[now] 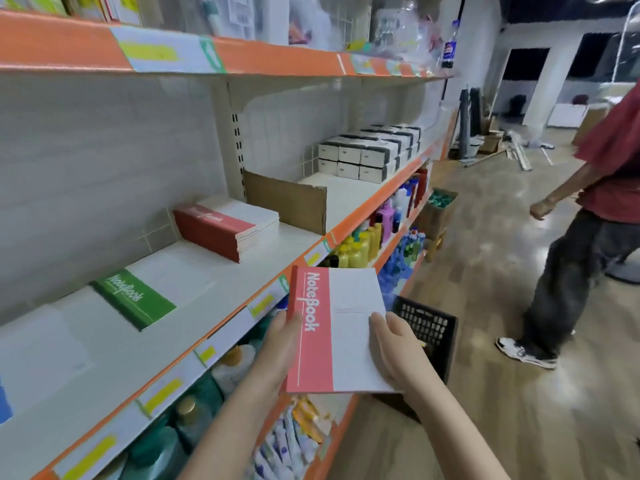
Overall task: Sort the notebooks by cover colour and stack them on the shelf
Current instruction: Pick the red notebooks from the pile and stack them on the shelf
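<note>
Red-spined notebook (337, 329) gripped by left hand (282, 344), right hand (398, 351)

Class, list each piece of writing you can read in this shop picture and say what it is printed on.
"Notebook": red band of the held notebook.
"Notebook": green notebook on the shelf.
Red stack: white script, too blurred to be sure.
Shelf-edge price tags and bottle label: unreadable.
</note>
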